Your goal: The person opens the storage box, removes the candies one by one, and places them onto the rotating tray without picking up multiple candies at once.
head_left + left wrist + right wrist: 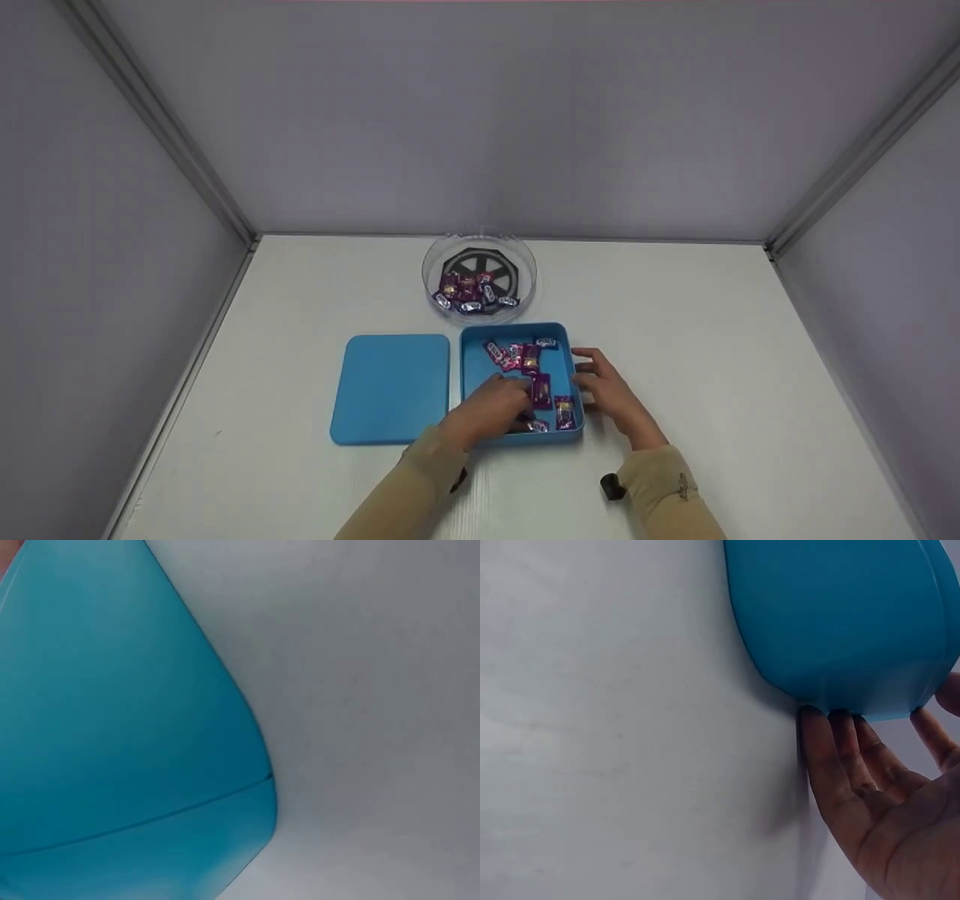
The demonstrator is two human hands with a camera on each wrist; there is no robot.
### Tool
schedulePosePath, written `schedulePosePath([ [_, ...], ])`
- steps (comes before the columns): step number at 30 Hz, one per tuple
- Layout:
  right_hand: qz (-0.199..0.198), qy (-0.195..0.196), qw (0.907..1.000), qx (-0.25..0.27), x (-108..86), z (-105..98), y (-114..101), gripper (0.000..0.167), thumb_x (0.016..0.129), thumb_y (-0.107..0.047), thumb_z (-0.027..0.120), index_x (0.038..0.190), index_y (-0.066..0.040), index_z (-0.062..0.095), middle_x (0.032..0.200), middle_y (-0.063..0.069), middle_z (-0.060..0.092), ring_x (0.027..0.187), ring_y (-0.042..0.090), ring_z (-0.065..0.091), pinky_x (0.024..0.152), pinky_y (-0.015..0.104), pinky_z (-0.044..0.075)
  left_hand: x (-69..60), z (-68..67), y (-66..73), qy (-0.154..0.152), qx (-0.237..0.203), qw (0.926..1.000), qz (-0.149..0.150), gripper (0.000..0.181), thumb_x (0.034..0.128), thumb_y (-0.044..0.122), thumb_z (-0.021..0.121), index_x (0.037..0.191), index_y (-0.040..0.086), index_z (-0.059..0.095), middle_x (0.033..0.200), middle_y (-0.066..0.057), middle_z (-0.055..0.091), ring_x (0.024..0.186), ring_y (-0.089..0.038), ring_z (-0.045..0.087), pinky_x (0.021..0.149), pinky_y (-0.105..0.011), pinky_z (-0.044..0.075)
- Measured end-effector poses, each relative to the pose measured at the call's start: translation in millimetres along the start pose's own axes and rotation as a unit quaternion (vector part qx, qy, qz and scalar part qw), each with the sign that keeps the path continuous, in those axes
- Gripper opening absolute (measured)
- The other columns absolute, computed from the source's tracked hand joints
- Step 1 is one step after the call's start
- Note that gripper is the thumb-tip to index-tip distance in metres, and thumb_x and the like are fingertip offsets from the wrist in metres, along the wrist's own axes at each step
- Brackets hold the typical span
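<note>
A blue rectangular box (466, 360) sits on the table with several wrapped candies inside, in purple, pink and dark blue wrappers. My left hand (491, 409) reaches down into it over the near wall. Its fingertips are near a small wrapped candy (538, 426) and a purple candy (541, 391); whether they pinch anything is hidden. Outside the right wall, my right hand (609, 388) rests its extended fingertips against the box, as the right wrist view shows with the fingers (825, 757) at the blue side. Only the box's outer side (127, 705) fills the left wrist view.
Left of the box lies a flat blue lid (394, 390). Behind it stands a clear round dish (529, 281) holding several candies. The white table (712, 322) is walled by grey panels (495, 127) at the back and sides.
</note>
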State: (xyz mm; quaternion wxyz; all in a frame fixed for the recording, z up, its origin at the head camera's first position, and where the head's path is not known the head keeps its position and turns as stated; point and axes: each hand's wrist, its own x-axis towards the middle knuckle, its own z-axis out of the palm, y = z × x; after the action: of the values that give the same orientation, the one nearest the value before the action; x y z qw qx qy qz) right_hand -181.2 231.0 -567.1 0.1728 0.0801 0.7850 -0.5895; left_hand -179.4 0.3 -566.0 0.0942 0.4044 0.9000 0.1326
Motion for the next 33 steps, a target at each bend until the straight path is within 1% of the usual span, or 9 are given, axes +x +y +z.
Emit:
schedulePosePath([
  [3,-0.002,-0.001,1.0000,-0.005,-1.8,0.5,-0.7,0.049,0.097,-0.017,0.054,0.145,-0.020,0.043,0.139,0.019,0.048,0.120,0.039,0.053,0.083,0.053,0.052,-0.4,-0.7,0.5,0.003,0.002,1.0000,-0.008,0.016,0.0888,0.028,0.074,0.102,0.020,0.077,0.098,0.008,0.063,0.084,-0.008,0.058,0.084,-0.029,0.048],
  [5,-0.005,-0.002,1.0000,-0.006,-2.3,0.9,-0.9,0.049,0.097,-0.018,0.054,0.145,-0.020,0.042,0.139,0.018,0.048,0.120,0.039,0.054,0.082,0.053,0.053,-0.8,-1.1,0.5,0.017,0.019,0.9997,-0.004,0.014,0.0895,0.027,0.074,0.100,0.018,0.077,0.095,0.006,0.063,0.080,-0.009,0.057,0.079,-0.030,0.049],
  [7,-0.008,-0.003,0.9999,-0.007,-2.2,1.2,-0.6,0.049,0.097,-0.019,0.053,0.145,-0.021,0.042,0.139,0.018,0.048,0.120,0.039,0.054,0.081,0.053,0.053,-1.2,-0.7,-0.1,0.040,0.038,0.9985,0.003,0.010,0.0901,0.024,0.073,0.096,0.016,0.076,0.090,0.005,0.063,0.076,-0.009,0.057,0.074,-0.031,0.050],
  [10,-0.012,-0.004,0.9999,-0.010,-1.5,1.7,0.3,0.049,0.098,-0.020,0.052,0.146,-0.020,0.041,0.139,0.018,0.049,0.119,0.039,0.054,0.081,0.054,0.053,-2.1,0.7,-2.0,0.087,0.058,0.9945,0.012,0.006,0.0914,0.020,0.071,0.089,0.015,0.074,0.083,0.005,0.065,0.071,-0.010,0.058,0.067,-0.031,0.049],
  [16,-0.011,0.000,0.9997,-0.021,-1.5,1.6,1.1,0.049,0.098,-0.019,0.051,0.146,-0.021,0.040,0.138,0.018,0.049,0.119,0.038,0.054,0.083,0.055,0.052,-10.0,1.3,-9.1,0.168,0.049,0.9846,0.003,0.004,0.0888,0.016,0.073,0.085,0.015,0.073,0.079,0.004,0.068,0.069,-0.012,0.063,0.064,-0.033,0.049],
  [19,-0.012,-0.001,0.9997,-0.021,-2.0,1.4,1.4,0.049,0.098,-0.019,0.051,0.146,-0.021,0.040,0.139,0.018,0.048,0.120,0.039,0.054,0.085,0.056,0.051,-15.1,2.2,-14.2,0.194,0.033,0.9804,-0.007,0.004,0.0880,0.017,0.075,0.087,0.014,0.074,0.081,0.003,0.069,0.071,-0.012,0.065,0.067,-0.033,0.052],
  [21,-0.010,0.000,0.9997,-0.021,-2.0,1.4,1.8,0.049,0.098,-0.019,0.051,0.146,-0.022,0.040,0.139,0.018,0.048,0.120,0.039,0.054,0.085,0.056,0.051,-17.3,3.3,-16.7,0.203,0.021,0.9788,-0.014,0.005,0.0879,0.017,0.075,0.088,0.012,0.075,0.082,0.002,0.070,0.071,-0.012,0.065,0.067,-0.032,0.053],
  [27,-0.003,-0.003,0.9998,-0.021,-2.1,2.2,2.8,0.049,0.099,-0.021,0.051,0.146,-0.024,0.039,0.139,0.017,0.048,0.119,0.037,0.054,0.086,0.054,0.051,-19.1,5.5,-19.9,0.211,0.006,0.9769,-0.031,0.005,0.0896,0.018,0.074,0.090,0.013,0.075,0.085,0.003,0.070,0.072,-0.012,0.063,0.066,-0.032,0.052],
  [33,-0.006,0.002,0.9995,-0.030,-3.8,4.2,3.1,0.049,0.100,-0.023,0.050,0.148,-0.025,0.037,0.140,0.017,0.047,0.120,0.037,0.054,0.088,0.055,0.050,-16.2,6.4,-24.9,0.230,0.010,0.9727,-0.030,0.006,0.0909,0.020,0.072,0.088,0.014,0.073,0.083,0.004,0.069,0.070,-0.013,0.063,0.065,-0.032,0.052],
])
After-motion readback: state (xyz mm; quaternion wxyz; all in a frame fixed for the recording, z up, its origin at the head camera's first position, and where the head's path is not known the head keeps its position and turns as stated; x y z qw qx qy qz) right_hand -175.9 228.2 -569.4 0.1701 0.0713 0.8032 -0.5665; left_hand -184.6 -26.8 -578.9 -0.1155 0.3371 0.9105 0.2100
